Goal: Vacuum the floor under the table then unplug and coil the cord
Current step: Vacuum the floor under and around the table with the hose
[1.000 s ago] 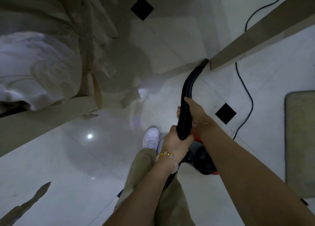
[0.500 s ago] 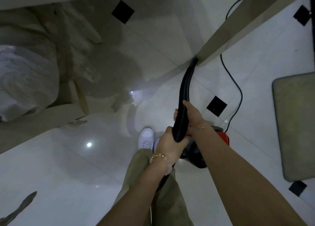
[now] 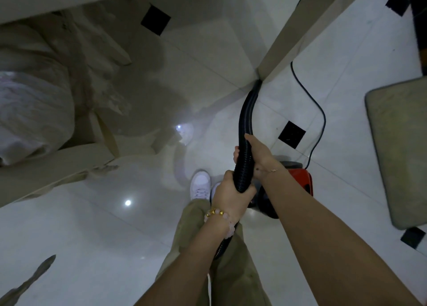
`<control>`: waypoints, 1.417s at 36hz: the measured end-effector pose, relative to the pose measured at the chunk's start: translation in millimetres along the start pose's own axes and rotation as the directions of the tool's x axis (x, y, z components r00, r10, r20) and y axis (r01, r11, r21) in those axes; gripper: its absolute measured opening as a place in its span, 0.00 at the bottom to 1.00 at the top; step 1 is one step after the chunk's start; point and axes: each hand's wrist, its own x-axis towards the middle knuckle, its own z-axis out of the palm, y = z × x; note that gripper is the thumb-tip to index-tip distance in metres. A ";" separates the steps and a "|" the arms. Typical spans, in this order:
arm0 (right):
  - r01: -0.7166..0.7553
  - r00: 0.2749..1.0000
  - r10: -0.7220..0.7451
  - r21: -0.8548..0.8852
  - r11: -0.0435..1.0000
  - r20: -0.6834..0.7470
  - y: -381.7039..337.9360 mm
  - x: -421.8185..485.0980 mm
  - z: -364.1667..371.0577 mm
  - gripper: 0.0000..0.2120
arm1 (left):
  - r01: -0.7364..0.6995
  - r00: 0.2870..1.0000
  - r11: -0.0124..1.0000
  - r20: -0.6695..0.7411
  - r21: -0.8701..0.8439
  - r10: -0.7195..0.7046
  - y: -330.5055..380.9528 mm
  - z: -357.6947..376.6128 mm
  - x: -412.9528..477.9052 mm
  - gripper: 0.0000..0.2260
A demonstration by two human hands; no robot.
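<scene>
Black ribbed vacuum hose (image 3: 246, 120): clasped by left hand (image 3: 231, 197) and right hand (image 3: 260, 153).
Beige table leg (image 3: 307, 28), 12 o'clock: hose tip may be jammed.
Thin black cord (image 3: 323, 118), 2 o'clock: may be snagged.

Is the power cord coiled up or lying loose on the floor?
Lying loose: the cord snakes uncoiled across the tiles from the red vacuum past the table leg. Its plug end is out of view.

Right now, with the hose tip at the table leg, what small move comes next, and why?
Probably slide the hose tip left, away from the table leg beside it. Left hand and right hand both grip it, and the cord lies right of the leg.
</scene>
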 end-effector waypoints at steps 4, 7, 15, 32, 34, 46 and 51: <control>-0.013 1.000 0.013 -0.026 1.000 0.009 3.0 1.0 -1.0 0.10 | 0.010 1.000 1.000 0.002 -0.004 -0.010 -3.0 0.5 -1.3 0.12; -0.006 1.000 0.006 -0.069 0.998 0.003 4.1 0.9 0.7 0.10 | 0.017 1.000 1.000 0.004 -0.020 -0.017 -4.4 0.3 -2.3 0.12; 0.022 1.000 -0.021 -0.131 0.991 0.009 3.5 0.3 4.1 0.09 | 0.028 0.999 0.998 0.034 -0.058 -0.026 -2.5 -2.2 -2.3 0.14; 0.080 0.997 -0.076 -0.152 0.985 0.028 12.4 -1.1 -2.5 0.08 | 0.052 0.997 0.997 0.055 -0.055 -0.049 -1.6 -3.7 -14.0 0.10; 0.078 0.997 -0.075 -0.154 0.985 0.026 15.5 -2.4 -3.7 0.07 | 0.044 0.997 0.998 0.064 -0.039 -0.042 -2.5 -5.7 -17.5 0.11; 0.104 0.994 -0.098 -0.202 0.974 0.041 12.1 3.5 2.8 0.08 | 0.063 0.997 0.993 0.056 -0.098 -0.058 -4.0 -3.9 -8.8 0.08; 0.098 0.995 -0.093 -0.207 0.973 0.034 4.4 6.3 5.1 0.09 | 0.044 0.999 0.995 0.034 -0.087 -0.041 -2.1 0.7 -0.6 0.09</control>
